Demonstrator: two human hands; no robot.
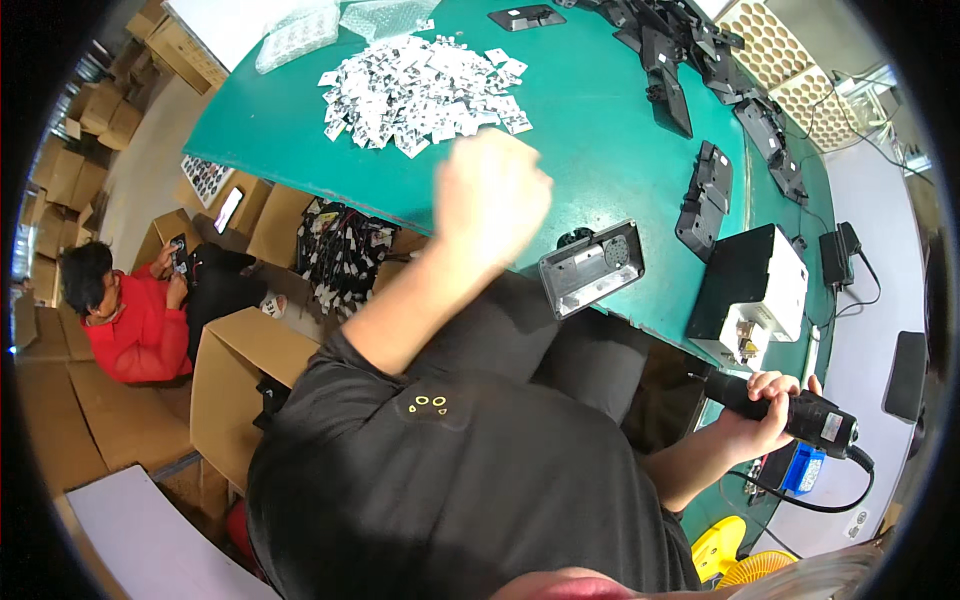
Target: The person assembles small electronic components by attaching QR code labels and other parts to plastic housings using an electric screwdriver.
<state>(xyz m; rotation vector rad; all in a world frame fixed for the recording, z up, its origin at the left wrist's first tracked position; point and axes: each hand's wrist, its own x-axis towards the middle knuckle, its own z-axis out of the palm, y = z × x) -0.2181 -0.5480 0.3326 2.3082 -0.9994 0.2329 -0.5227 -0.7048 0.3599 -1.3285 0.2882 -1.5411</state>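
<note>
My left hand (pixel 493 196), blurred, is a loose fist above the near side of a pile of small white pieces (pixel 415 90) on the green table (pixel 590 130). Whatever its curled fingers hold is hidden from view. In my right hand (pixel 765 415) is a black electric screwdriver (pixel 785 412), lying nearly level, its tip toward the left and its cord leaving at the right. A black rectangular plastic housing (pixel 592 270) rests at the table's near edge, open side up, between my two hands.
A black-and-white screw feeder box (pixel 755 290) stands right of the housing. Black plastic housings (pixel 705 200) line the table's right side, near perforated trays (pixel 785 75). Left, a person in red (pixel 135 325) sits among cardboard boxes (pixel 235 385). A yellow fan (pixel 735 555) is lower right.
</note>
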